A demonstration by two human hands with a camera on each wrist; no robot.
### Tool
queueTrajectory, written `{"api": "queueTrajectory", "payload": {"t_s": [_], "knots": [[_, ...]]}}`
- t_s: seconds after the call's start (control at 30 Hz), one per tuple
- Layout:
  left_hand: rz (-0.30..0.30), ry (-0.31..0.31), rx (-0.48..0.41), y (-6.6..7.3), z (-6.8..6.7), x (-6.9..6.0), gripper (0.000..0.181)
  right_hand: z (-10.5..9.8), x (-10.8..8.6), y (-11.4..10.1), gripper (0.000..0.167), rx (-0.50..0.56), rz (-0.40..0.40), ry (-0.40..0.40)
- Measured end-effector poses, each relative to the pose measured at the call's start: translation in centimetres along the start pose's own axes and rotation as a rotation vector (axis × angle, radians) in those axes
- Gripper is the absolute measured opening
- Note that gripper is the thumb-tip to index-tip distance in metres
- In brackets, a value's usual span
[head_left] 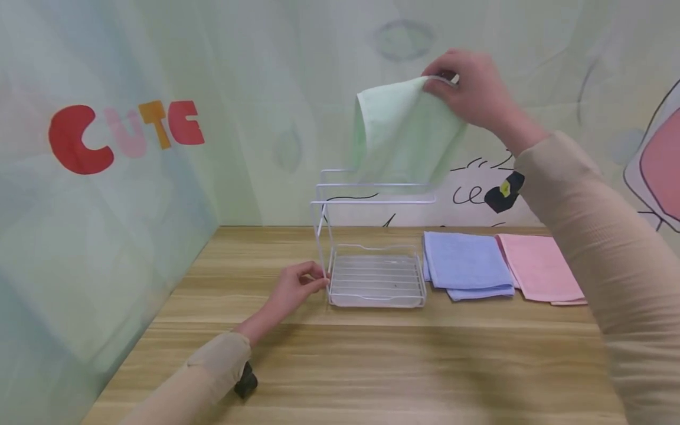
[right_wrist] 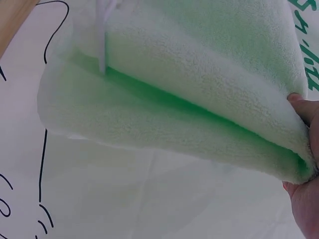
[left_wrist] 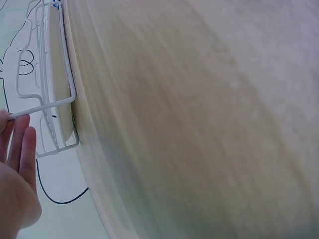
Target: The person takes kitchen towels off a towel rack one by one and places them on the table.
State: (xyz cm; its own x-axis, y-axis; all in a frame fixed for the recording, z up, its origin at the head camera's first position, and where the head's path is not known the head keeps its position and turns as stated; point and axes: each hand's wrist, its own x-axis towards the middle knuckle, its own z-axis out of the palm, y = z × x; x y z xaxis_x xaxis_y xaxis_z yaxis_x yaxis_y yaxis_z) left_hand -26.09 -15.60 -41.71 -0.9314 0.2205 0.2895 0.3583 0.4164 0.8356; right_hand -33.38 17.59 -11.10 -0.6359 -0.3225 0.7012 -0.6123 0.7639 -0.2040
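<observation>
My right hand [head_left: 467, 88] pinches the top edge of a pale green towel [head_left: 404, 130], which hangs folded above the horizontal bars of a white wire rack [head_left: 377, 202]. The right wrist view shows the soft towel [right_wrist: 199, 64] from below, its two layers parted, and the end of a white bar [right_wrist: 102, 40] by the fold. Whether bar and towel touch, I cannot tell. Low on the rack's left side, my left hand [head_left: 297, 289] pinches an upright wire; the left wrist view has the thumb and fingers [left_wrist: 29, 149] at that wire [left_wrist: 40, 108].
A shallow tray [head_left: 377, 280] sits in the rack's base. Right of it lie a folded blue towel [head_left: 467, 262] and a folded pink towel [head_left: 542, 268] on the wooden table [head_left: 372, 366]. Printed curtains [head_left: 265, 118] rise behind and to the left.
</observation>
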Motion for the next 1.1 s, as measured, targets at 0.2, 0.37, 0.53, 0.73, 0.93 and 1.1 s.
{"api": "queueTrajectory", "payload": {"t_s": [0.2,0.37,0.53,0.73,0.93,1.1], "knots": [[-0.032,-0.018,-0.001,0.3,0.1,0.0,0.012,-1.8,0.3,0.4,0.025,-0.034,0.018,0.031],[-0.033,-0.005,-0.007,0.3,0.0,-0.1,0.01,-2.8,0.2,0.9,0.024,-0.06,0.025,0.038],[-0.027,0.001,0.0,0.2,-0.1,-0.1,0.009,-3.7,-0.2,2.1,0.022,-0.082,0.04,0.043],[-0.017,0.0,-0.008,0.1,-0.1,-0.1,0.008,-4.8,-1.1,4.2,0.025,-0.117,0.07,0.032],[-0.032,-0.013,-0.007,0.1,-0.2,-0.3,0.009,-5.4,-2.5,5.8,0.028,-0.158,0.086,-0.013],[-0.016,-0.025,-0.012,0.0,-0.3,-0.3,0.008,-5.4,-3.7,6.7,0.026,-0.173,0.082,-0.027]]}}
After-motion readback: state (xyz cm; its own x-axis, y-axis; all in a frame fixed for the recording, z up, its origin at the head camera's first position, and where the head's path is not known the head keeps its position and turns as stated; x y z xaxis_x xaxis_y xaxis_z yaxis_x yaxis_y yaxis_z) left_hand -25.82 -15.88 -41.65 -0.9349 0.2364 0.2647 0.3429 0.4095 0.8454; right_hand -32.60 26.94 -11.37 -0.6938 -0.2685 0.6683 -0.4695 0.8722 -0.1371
